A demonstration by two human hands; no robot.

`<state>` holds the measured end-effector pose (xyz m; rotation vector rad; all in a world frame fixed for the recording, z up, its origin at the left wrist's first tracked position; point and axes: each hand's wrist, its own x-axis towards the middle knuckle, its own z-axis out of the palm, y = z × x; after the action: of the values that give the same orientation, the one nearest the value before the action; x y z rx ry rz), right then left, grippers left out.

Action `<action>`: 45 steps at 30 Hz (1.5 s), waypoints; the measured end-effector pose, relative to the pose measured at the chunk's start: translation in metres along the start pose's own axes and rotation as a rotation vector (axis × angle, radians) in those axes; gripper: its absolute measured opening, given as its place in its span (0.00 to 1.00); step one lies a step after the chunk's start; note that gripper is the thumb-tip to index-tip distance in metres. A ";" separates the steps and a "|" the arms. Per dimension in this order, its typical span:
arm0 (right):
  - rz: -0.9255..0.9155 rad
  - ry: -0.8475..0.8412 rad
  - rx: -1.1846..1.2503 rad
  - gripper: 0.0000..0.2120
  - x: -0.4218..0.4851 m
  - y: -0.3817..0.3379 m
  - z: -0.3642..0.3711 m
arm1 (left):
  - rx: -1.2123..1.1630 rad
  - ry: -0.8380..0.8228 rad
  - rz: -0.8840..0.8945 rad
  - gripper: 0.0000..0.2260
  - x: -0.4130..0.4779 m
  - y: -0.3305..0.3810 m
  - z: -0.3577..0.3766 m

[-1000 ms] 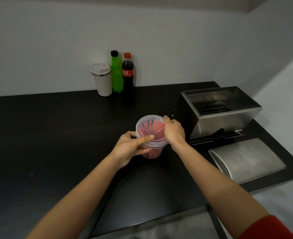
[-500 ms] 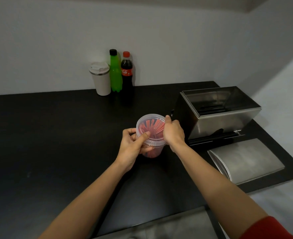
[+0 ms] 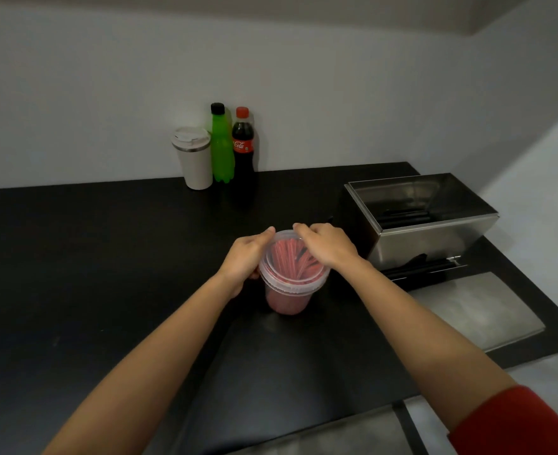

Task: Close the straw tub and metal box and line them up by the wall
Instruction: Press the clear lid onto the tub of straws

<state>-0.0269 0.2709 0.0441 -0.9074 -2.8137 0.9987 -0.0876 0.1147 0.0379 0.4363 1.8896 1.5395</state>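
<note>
A clear plastic straw tub [image 3: 289,295] full of red straws stands upright in the middle of the black counter. Its clear lid [image 3: 292,267] lies on the rim. My left hand [image 3: 244,257] wraps the tub's left side, with the thumb on the lid's far edge. My right hand [image 3: 328,246] rests on the lid's right half, fingers curled over the far rim. To the right stands the open metal box [image 3: 435,234], with dark straws inside. Its curved metal lid [image 3: 477,310] lies flat on the counter in front of it.
By the back wall stand a white travel cup [image 3: 194,159], a green bottle [image 3: 221,146] and a cola bottle [image 3: 243,147]. The black counter [image 3: 90,274] ends at a front edge near me and at a right edge beyond the metal lid.
Both hands have shifted from the tub's near side onto the far rim of the lid. The left thumb moved from the front of the lid to its far edge. The tub stays put.
</note>
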 end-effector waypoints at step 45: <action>0.147 0.267 -0.021 0.32 -0.005 0.001 0.019 | 0.267 0.202 -0.025 0.17 0.026 0.009 0.002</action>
<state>-0.0259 0.2584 0.0295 -1.1676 -2.5715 0.7937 -0.1066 0.1346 0.0394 0.3827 2.2624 1.3613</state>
